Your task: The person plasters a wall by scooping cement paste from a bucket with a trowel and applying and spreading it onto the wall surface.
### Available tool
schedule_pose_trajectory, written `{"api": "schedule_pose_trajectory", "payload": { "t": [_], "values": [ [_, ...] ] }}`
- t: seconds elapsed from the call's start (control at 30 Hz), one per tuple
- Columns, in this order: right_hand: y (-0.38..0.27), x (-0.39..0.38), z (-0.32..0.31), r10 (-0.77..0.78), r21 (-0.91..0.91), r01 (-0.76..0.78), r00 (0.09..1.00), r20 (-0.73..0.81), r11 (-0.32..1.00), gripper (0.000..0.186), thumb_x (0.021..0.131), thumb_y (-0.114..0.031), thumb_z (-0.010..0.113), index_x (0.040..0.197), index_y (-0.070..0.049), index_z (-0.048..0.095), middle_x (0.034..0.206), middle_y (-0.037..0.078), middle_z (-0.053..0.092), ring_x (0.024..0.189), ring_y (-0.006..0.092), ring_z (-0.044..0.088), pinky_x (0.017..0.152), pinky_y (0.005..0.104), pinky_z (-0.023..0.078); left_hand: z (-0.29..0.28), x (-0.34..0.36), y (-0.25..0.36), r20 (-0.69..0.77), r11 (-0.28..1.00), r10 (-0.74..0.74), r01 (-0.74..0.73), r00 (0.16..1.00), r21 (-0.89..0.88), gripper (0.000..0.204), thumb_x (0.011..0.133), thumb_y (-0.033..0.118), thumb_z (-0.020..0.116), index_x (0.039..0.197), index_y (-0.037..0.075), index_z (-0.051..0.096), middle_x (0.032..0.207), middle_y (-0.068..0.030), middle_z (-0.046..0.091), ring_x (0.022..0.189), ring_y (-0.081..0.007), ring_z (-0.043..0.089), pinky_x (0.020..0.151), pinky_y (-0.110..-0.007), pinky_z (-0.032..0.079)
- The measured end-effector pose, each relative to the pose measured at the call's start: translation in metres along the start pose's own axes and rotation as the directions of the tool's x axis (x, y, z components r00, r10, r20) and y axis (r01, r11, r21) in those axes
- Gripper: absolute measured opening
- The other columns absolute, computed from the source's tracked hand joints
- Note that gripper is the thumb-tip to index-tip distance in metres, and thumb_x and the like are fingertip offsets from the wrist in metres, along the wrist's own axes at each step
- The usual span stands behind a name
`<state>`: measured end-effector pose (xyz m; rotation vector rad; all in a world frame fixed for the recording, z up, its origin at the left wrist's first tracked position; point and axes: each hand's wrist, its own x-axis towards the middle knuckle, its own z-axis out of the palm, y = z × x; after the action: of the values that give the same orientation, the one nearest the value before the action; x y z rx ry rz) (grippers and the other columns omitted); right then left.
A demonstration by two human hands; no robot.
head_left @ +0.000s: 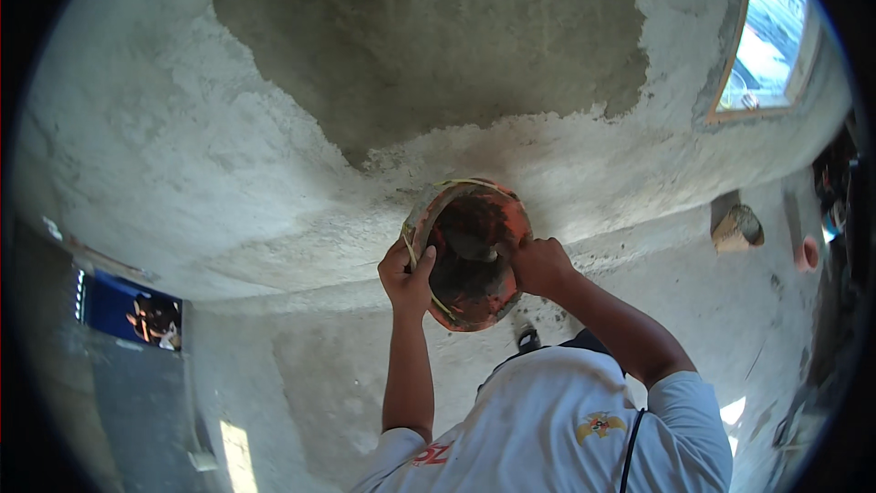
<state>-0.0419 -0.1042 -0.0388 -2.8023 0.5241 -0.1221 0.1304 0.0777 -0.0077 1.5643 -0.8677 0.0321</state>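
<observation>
An orange bucket (484, 318), smeared with grey mortar, is held up in front of me with its mouth facing me. Dark, wet-looking mortar (465, 219) coats its inside, and a paler grey lump shows near the middle. My left hand (407, 276) grips the left rim, thumb over the edge, beside a thin yellowish handle or cord. At the right side of the opening, my right hand (542, 267) is closed in a fist with its fingers partly inside the bucket. What it grips is hidden. Ahead, a darker patch of damp plaster (429, 36) covers part of the grey wall (265, 155).
A window opening (766, 36) is at the upper right. On the floor to the right stand a mortar-crusted container (737, 229) and a small reddish cylinder (807, 254). A blue doorway-like panel (114, 306) is at far left. My shoe (528, 340) shows below the bucket.
</observation>
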Motion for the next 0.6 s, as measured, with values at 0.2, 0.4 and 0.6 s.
{"api": "schedule_pose_trajectory", "payload": {
  "t": [0.2,0.4,0.6],
  "values": [
    [-0.021,-0.019,0.008,-0.001,0.114,-0.008,0.997,0.076,0.993,0.029,0.078,-0.017,0.068,0.104,-0.004,0.069,0.081,0.018,0.072,0.077,0.0357,0.074,0.067,0.0485,0.059,-0.001,0.009,0.015,0.127,0.997,0.072,-0.071,0.989,-0.014,0.017,0.082,0.005,0.076,0.077,-0.006,0.065,0.078,-0.0037,0.062,0.07,-0.0098,0.049,0.063,-0.028,0.038],
    [-0.002,-0.016,0.018,-0.017,0.271,-0.046,0.974,0.224,0.961,0.018,0.083,-0.02,0.066,0.082,-0.004,0.074,0.079,0.02,0.072,0.082,0.0379,0.073,0.072,0.0497,0.059,0.011,0.012,0.025,0.315,0.996,0.08,-0.088,0.946,0.013,0.028,0.078,0.0,0.075,0.065,-0.004,0.051,0.069,-0.0061,0.055,0.064,-0.0137,0.047,0.061,-0.03,0.037],
    [0.028,0.003,0.04,-0.147,0.711,0.032,0.984,0.101,0.703,0.031,0.093,-0.028,0.064,0.104,0.0,0.074,0.082,0.02,0.073,0.081,0.0383,0.073,0.073,0.0475,0.059,0.029,0.024,0.008,0.392,0.996,0.085,-0.076,0.916,-0.039,0.022,0.076,-0.001,0.075,0.066,-0.005,0.055,0.071,-0.0084,0.059,0.065,-0.0151,0.05,0.063,-0.031,0.039]
  ]
}}
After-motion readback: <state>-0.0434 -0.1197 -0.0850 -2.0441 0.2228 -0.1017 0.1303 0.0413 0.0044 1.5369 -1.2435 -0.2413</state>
